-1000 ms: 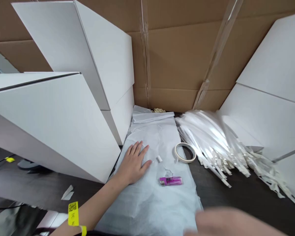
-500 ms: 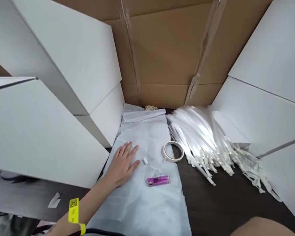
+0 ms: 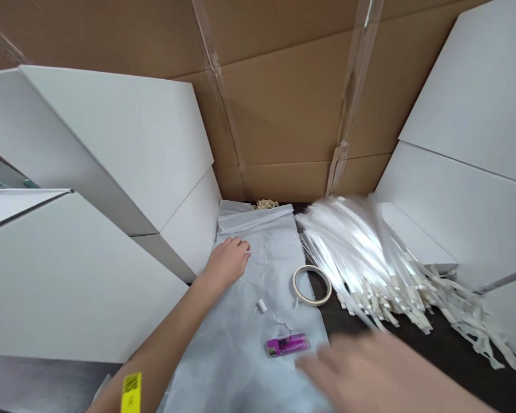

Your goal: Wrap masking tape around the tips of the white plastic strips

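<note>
My left hand [image 3: 229,261] rests on the upper left part of a white tissue-like sheet [image 3: 236,355], fingers curled; what lies under them is hidden. At the lower right, my right hand [image 3: 365,370] is smeared by motion and reaches in over the sheet's right edge, close to a purple lighter [image 3: 288,345]. Just above the lighter lies a small white cylinder-shaped piece [image 3: 262,306]. A roll of cream tape [image 3: 300,287] lies on the sheet's right edge, partly over the dark table [image 3: 339,321].
A pile of clear strips with whitish ends [image 3: 348,241] spreads right of the tape. White boxes [image 3: 124,132] stand on the left, and more white boxes [image 3: 456,195] on the right. Taped cardboard [image 3: 284,109] closes off the back. A yellow tag [image 3: 131,392] hangs at my left wrist.
My left hand has gone from lying flat with spread fingers to curled, slightly farther up the sheet. My right hand has come in from the lower right towards the lighter. The camera view has shifted.
</note>
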The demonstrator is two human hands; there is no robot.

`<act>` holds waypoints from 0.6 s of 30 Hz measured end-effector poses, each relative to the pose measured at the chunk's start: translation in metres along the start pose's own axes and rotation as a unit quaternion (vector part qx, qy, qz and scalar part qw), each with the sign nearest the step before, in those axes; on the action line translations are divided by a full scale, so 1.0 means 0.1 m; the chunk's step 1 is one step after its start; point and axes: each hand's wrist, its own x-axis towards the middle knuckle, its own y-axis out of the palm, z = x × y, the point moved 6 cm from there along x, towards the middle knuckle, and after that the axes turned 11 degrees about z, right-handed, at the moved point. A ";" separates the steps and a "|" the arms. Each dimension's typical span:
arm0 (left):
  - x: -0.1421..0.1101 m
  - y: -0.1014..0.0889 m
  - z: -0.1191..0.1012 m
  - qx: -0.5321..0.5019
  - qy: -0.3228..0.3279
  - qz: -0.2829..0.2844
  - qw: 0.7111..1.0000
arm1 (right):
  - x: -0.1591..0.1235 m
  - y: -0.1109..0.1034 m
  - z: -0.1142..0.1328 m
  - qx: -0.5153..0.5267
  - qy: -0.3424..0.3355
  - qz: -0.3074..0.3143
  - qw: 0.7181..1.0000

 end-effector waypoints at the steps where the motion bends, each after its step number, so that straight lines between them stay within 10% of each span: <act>1: 0.11 -0.02 -0.01 0.002 -0.002 0.007 1.000 | 0.22 -0.01 -0.13 -0.015 0.031 0.016 0.999; 7: 0.42 0.06 -0.16 -0.015 0.044 -0.005 0.999 | 1.15 0.29 -0.83 -0.067 0.210 0.131 0.967; 12: 0.32 0.33 -0.14 -0.080 0.059 -0.009 0.995 | 1.20 0.55 -0.99 -0.012 0.242 0.130 0.961; 18: 0.13 0.71 -0.10 -0.117 0.061 -0.074 0.988 | 1.18 0.38 -1.16 0.121 0.233 0.083 0.961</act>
